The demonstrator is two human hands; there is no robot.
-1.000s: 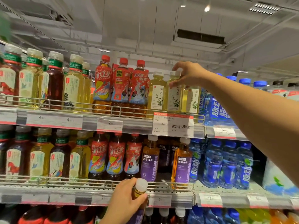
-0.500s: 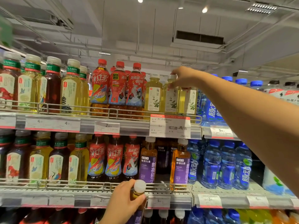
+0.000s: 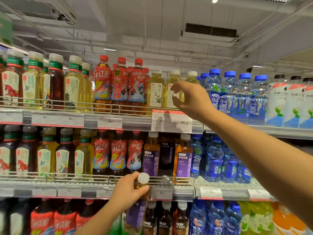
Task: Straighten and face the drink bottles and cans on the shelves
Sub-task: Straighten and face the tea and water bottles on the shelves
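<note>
My right hand (image 3: 191, 99) reaches up to the top shelf, in front of a row of three pale yellow tea bottles (image 3: 155, 92) with white caps. Its fingers are loosely curled in front of the middle bottle's label, and I cannot tell whether they touch it. The hand hides most of the rightmost bottle. My left hand (image 3: 128, 192) grips the neck of an amber tea bottle with a purple label (image 3: 135, 216) and a white cap, held upright in front of the middle shelf's rail (image 3: 169, 179).
Red iced-tea bottles (image 3: 118, 85) stand to the left of the yellow ones and blue water bottles (image 3: 227, 92) to the right. On the middle shelf two purple-label tea bottles (image 3: 183, 158) stand with a gap between them. Price tags (image 3: 171, 120) line the shelf edges.
My right hand has let go of a yellow bottle's cap and dropped down in front of the labels. My left hand still holds the purple-label bottle in the same place.
</note>
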